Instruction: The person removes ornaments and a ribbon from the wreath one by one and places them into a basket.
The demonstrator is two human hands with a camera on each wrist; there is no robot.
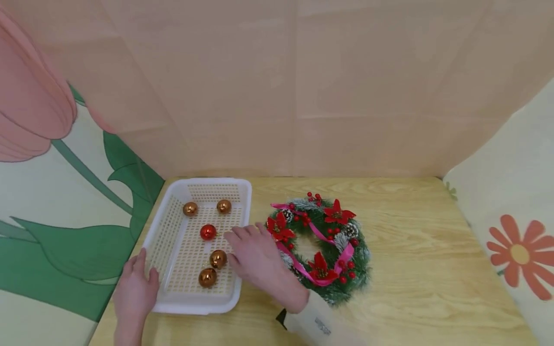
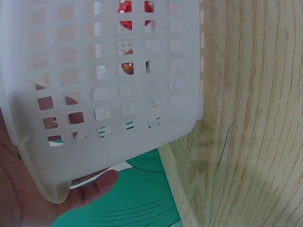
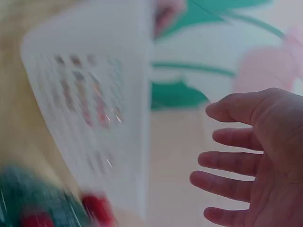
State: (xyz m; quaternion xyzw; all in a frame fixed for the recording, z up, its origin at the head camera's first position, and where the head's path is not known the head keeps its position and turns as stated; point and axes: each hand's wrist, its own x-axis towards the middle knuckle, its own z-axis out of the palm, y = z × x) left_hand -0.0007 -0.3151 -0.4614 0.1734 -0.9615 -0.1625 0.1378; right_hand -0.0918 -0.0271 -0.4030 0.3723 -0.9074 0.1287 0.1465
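Nearest, the right hand (image 1: 264, 259), fingers apart, reaches over the white plastic lattice basket (image 1: 195, 307) from three o'clock. Inside lie glossy copper-coloured balls (image 1: 207, 278) and one red ball (image 1: 207, 232); a light touch should suit them, the left hand (image 1: 135, 289) gripping the rim at eight. Beyond lies a green artificial wreath (image 1: 362, 262); the cream sleeve (image 1: 315, 317) has an illegible label (image 1: 322, 326).

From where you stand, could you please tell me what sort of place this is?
Probably an indoor craft corner: a wood-grain table between flower-printed side walls, with a white basket of baubles on it.
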